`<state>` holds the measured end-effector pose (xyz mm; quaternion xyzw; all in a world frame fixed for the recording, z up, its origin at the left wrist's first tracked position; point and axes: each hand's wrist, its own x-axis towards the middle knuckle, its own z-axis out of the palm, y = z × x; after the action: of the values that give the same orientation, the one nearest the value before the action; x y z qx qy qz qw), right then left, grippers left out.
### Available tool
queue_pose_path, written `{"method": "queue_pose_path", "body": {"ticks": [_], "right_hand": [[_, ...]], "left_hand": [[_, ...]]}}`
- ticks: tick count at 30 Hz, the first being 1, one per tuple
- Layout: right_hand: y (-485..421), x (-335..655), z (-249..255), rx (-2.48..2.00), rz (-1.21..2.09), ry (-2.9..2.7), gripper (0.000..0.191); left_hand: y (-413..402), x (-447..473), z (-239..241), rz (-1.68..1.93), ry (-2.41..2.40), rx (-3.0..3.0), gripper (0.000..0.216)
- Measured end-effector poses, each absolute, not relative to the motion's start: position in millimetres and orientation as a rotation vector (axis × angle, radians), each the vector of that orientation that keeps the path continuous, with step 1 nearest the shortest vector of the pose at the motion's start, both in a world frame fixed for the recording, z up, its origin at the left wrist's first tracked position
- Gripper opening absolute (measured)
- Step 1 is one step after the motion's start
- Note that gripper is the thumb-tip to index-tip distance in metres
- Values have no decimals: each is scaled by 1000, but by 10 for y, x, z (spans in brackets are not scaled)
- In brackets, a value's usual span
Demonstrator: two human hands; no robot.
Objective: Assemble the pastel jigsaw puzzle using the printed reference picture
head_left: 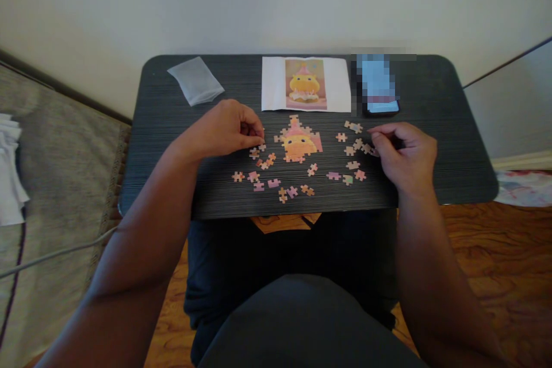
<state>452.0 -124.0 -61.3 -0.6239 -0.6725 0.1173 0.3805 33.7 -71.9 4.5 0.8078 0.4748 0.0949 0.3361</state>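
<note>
A partly joined jigsaw puzzle [297, 144] lies mid-table, showing a yellow cartoon face under a pink hat. To its left, my left hand [228, 129] is closed in a pinch, with a sliver of a puzzle piece at the fingertips. Loose puzzle pieces [254, 153] lie just below those fingers. My right hand [405, 152] is at the right, thumb and forefinger pinched together; whatever they hold, if anything, is too small to make out. Beside that hand lies a cluster of loose pieces [358, 144]. Several more pieces [273, 183] are scattered along the near side.
Behind the puzzle lies a white sheet [338, 86] with a printed reference picture [305, 83]. A clear plastic bag [196, 80] rests at the back left of the dark table [457, 126]. A phone [379, 83], partly pixelated, is at the back right. The wall stands close behind.
</note>
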Motion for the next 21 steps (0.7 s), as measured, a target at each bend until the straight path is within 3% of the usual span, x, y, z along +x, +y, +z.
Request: {"method": "queue_pose_path", "body": {"ticks": [6, 14, 21], "right_hand": [[-1258, 4488, -564, -1599, 316, -1711, 13], [-1261, 4433, -494, -1585, 337, -1744, 16], [-1240, 4389, -395, -1439, 441, -1882, 15]], "left_hand": [[-705, 308, -7, 275, 1223, 2108, 25], [-694, 352, -86, 572, 1352, 2127, 21], [-647, 297, -135, 504, 1375, 2119, 24]]}}
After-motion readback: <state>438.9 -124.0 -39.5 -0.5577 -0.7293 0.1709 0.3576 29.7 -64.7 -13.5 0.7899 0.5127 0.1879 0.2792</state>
